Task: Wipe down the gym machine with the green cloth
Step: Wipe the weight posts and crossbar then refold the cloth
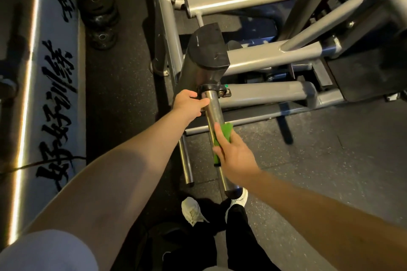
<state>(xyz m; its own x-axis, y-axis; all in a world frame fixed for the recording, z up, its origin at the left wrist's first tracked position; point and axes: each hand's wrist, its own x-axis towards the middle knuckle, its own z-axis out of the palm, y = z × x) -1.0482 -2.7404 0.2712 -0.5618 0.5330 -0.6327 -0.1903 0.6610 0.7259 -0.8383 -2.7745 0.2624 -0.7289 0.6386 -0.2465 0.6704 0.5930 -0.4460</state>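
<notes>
A grey steel gym machine fills the upper middle and right. A polished chrome weight peg sticks out of it toward me. My left hand grips the peg near its black collar. My right hand holds a folded green cloth, wrapped round the peg's middle. The cloth's lower end shows at my palm's left edge. A second, thinner chrome peg runs lower, beside my left forearm.
A stack of black weight plates lies on the dark rubber floor at upper left. A white mirrored wall panel with black brush lettering runs along the left. My white shoes stand under the peg's end.
</notes>
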